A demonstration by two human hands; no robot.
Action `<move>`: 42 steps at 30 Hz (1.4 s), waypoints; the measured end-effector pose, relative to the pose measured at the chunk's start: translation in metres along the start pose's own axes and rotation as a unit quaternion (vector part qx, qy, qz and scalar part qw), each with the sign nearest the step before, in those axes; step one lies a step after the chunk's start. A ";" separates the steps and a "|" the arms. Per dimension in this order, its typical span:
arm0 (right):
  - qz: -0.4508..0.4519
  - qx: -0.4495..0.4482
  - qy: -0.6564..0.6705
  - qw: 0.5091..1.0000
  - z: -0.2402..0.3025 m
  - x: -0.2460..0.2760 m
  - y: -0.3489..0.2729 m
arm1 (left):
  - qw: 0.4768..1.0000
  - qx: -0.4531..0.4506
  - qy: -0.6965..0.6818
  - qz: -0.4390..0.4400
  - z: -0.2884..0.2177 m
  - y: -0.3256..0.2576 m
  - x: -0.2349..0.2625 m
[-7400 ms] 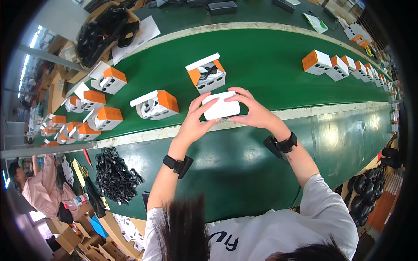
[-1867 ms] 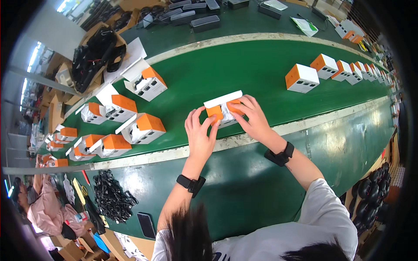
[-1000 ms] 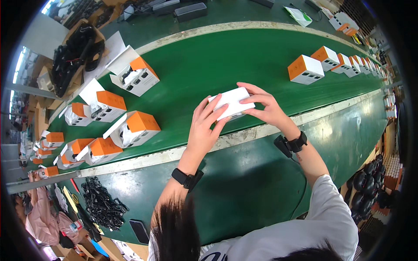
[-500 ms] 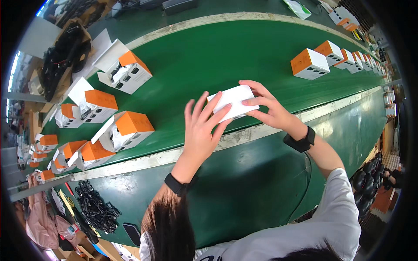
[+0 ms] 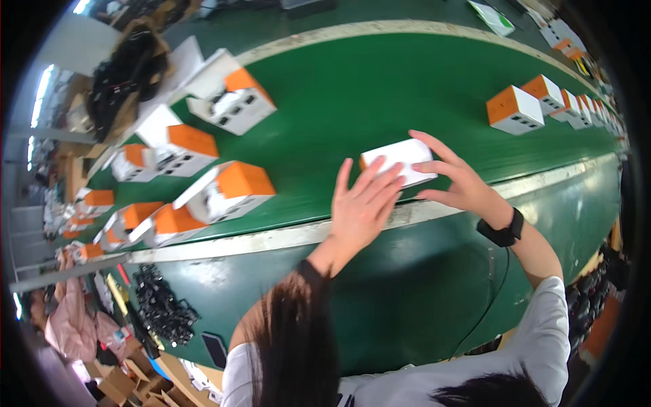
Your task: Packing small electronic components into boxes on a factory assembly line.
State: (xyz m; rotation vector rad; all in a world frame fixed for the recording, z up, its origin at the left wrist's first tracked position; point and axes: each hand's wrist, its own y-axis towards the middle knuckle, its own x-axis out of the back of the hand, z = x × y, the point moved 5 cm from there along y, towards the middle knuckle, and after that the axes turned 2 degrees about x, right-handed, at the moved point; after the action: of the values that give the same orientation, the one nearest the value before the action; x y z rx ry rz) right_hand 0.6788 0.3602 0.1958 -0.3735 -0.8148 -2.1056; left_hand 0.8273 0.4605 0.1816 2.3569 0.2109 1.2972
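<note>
A closed white carton with an orange end lies on the green belt in front of me. My left hand has its fingers stretched out and apart, their tips flat on the carton's top near its left end. Around the right end, my right hand holds the carton, with one finger on top, another at the far side and the thumb at the near side. The carton's front face is partly hidden by my fingers.
Open orange-and-white boxes with items inside stand on the belt at left. Closed boxes line up at far right. On the near green table lie a tangle of black cables and a phone.
The view has shifted, so the surroundings sit further right. My left hand has gone from gripping the carton with curved fingers to lying flatter on its top. My right hand stays at its right end.
</note>
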 end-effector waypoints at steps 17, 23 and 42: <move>-0.074 -0.200 -0.169 0.962 -0.087 0.121 -0.042 | 0.916 0.313 0.054 -0.244 0.092 -0.106 0.195; -0.082 -0.158 -0.443 0.879 0.000 0.061 -0.005 | 0.939 0.284 0.112 -0.159 0.110 -0.096 0.173; -0.115 -0.207 0.218 0.947 0.040 -0.213 0.156 | 0.937 0.237 -0.202 -0.157 0.149 -0.089 0.183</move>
State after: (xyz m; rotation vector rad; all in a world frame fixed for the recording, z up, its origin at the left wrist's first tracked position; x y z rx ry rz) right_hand 0.9321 0.4440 0.1811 -0.0168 -0.1575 -2.4531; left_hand 1.0587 0.5566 0.2131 2.7707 0.8086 0.6387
